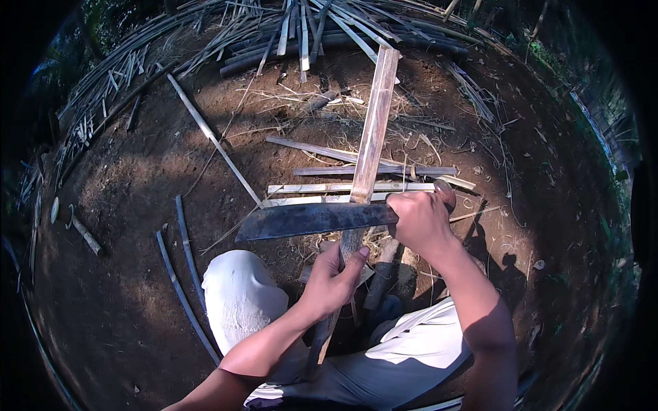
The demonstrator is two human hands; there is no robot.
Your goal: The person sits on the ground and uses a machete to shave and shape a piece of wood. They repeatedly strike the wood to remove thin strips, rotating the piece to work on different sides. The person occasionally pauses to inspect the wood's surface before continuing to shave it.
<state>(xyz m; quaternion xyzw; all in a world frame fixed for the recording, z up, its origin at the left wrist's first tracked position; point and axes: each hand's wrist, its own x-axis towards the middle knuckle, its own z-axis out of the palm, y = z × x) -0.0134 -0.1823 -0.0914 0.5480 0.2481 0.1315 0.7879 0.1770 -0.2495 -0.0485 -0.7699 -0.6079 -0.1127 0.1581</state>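
My right hand [419,218] is closed round the wooden handle of a machete [308,220], whose broad dark blade points left. The blade lies across a long split bamboo strip [375,130], which slants up and away from my lap. My left hand [334,279] grips this strip below the blade, thumb on its right side. Above the blade the strip shows a pale, brownish face; near my hand it looks darker and rough. Its lower end comes down between my legs. Whether the edge bites into the strip cannot be made out.
Several cut bamboo strips [329,188] lie crosswise just beyond the machete. A short dark log [382,277] sits below my right hand. Two dark strips [179,291] rest left of my knee, and a thin pole [212,137] lies farther up. A large bamboo pile [295,41] spreads at the back.
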